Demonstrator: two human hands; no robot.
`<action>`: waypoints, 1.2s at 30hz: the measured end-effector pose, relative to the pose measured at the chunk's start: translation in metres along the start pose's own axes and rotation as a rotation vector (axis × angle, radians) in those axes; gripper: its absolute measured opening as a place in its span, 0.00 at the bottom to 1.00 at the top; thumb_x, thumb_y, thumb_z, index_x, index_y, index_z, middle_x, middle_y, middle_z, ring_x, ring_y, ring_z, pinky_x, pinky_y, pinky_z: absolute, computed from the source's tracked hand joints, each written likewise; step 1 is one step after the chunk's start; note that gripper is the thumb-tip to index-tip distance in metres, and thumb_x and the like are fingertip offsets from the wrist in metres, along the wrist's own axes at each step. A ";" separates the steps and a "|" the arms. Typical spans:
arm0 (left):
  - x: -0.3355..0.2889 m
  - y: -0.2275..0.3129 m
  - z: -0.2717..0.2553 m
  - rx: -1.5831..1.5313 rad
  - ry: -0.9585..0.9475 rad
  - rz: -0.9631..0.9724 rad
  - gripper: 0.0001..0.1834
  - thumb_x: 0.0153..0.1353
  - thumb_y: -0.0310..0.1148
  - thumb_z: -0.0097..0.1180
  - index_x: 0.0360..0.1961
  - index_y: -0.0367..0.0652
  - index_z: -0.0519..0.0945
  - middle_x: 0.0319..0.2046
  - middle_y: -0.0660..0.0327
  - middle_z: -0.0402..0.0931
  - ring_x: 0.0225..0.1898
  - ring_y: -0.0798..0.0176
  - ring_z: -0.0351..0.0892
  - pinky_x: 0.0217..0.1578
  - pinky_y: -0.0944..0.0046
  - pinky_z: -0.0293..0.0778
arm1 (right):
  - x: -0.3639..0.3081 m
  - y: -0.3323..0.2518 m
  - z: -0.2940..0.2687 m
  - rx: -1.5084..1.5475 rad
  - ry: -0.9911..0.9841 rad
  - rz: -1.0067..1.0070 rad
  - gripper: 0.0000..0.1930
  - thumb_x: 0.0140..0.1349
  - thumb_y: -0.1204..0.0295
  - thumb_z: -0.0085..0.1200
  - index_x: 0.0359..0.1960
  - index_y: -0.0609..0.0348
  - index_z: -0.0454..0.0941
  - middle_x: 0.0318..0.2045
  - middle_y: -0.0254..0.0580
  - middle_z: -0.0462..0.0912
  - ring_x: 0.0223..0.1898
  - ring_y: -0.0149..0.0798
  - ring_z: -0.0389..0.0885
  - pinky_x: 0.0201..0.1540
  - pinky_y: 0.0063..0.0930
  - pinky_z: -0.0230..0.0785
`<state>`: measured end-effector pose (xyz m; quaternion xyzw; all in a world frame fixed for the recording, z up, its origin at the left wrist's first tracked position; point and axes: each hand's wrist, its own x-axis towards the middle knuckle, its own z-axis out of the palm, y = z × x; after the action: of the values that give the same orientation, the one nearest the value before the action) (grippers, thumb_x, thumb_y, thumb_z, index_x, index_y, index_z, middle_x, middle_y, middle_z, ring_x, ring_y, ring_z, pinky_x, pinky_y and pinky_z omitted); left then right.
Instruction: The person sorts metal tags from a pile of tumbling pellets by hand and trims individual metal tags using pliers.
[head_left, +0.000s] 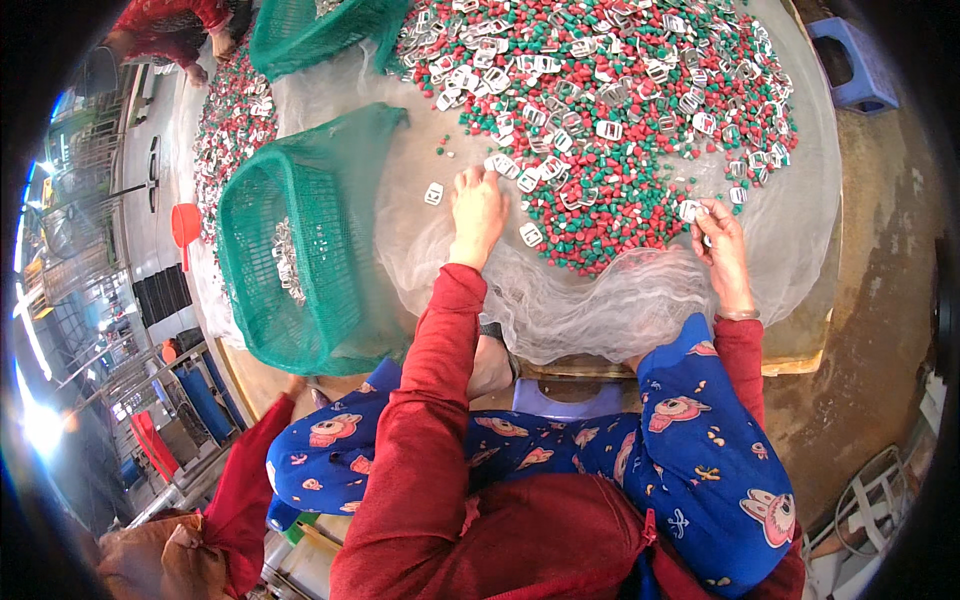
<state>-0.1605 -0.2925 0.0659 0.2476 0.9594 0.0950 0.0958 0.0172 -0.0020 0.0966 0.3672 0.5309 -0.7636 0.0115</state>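
Note:
My right hand (724,250) pinches a silver metal buckle (689,210) between thumb and fingertips at the right edge of a pile of small red and green pellets (610,215). Something pale shows beneath those fingers too. My left hand (479,215) is at the pile's left edge with its fingers bent down and close together; what they hold, if anything, is hidden. Right by its fingertips lies a buckle (503,166). One loose buckle (433,193) rests to its left, another buckle (530,235) to its right. Many more buckles are mixed among the pellets.
A green mesh basket (335,310) holding some buckles stands at left, with a second green basket (290,50) behind it. Crumpled white netting (590,310) lies along the near table edge. A co-worker's hands (205,60) are at far left; a purple stool (853,68) stands at right.

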 end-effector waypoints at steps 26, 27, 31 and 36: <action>0.039 0.174 0.002 -1.406 -0.777 -0.080 0.10 0.62 0.27 0.41 0.43 0.34 0.62 0.36 0.48 0.73 0.32 0.58 0.78 0.32 0.63 0.76 | 0.009 0.030 -0.083 -0.055 0.208 -0.055 0.06 0.61 0.74 0.44 0.39 0.59 0.65 0.22 0.35 0.74 0.15 0.22 0.66 0.15 0.16 0.56; 0.035 0.189 0.018 -1.448 -0.840 -0.078 0.09 0.62 0.26 0.42 0.42 0.34 0.62 0.37 0.48 0.73 0.34 0.58 0.77 0.33 0.63 0.75 | 0.011 0.036 -0.085 -0.107 0.205 -0.050 0.06 0.61 0.75 0.43 0.39 0.59 0.64 0.22 0.36 0.74 0.15 0.23 0.67 0.17 0.18 0.58; 0.035 0.231 0.063 -1.765 -1.083 -0.373 0.08 0.59 0.25 0.45 0.39 0.37 0.64 0.36 0.51 0.73 0.35 0.59 0.75 0.34 0.66 0.73 | 0.021 0.058 -0.092 -0.229 0.193 -0.049 0.08 0.59 0.78 0.43 0.39 0.59 0.62 0.23 0.39 0.75 0.18 0.30 0.69 0.21 0.24 0.63; 0.045 0.246 0.098 -1.936 -1.182 -0.394 0.06 0.60 0.25 0.45 0.38 0.37 0.67 0.33 0.54 0.73 0.34 0.63 0.74 0.33 0.68 0.72 | 0.023 0.072 -0.091 -0.750 0.275 -0.162 0.09 0.58 0.75 0.45 0.39 0.60 0.61 0.27 0.51 0.77 0.28 0.48 0.76 0.30 0.39 0.66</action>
<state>-0.0640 -0.0454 0.0219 -0.0781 0.3117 0.6445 0.6938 0.0793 0.0497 0.0107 0.3931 0.7965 -0.4592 0.0133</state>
